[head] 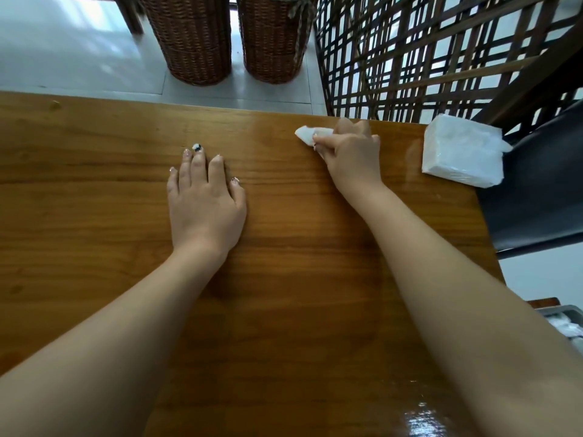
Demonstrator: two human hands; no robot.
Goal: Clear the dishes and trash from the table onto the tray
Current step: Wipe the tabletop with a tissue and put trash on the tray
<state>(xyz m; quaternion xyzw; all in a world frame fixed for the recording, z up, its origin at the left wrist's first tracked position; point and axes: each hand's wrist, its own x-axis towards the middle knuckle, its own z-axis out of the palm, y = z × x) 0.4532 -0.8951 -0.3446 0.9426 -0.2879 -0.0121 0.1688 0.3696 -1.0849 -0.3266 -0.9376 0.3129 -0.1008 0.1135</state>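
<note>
My left hand [205,200] lies flat on the wooden table [94,184], fingers straight, holding nothing. My right hand [350,152] grips a folded white tissue [307,134] and holds it against the tabletop near the far edge. A white pack of tissues [460,152] in clear wrap lies at the table's far right corner. A grey tray [564,313] holding white crumpled trash peeks in at the right edge, below table level.
A black chair seat [542,190] stands just past the table's right edge. A dark wooden lattice screen [426,52] and two wicker baskets [195,39] stand on the tiled floor beyond the far edge.
</note>
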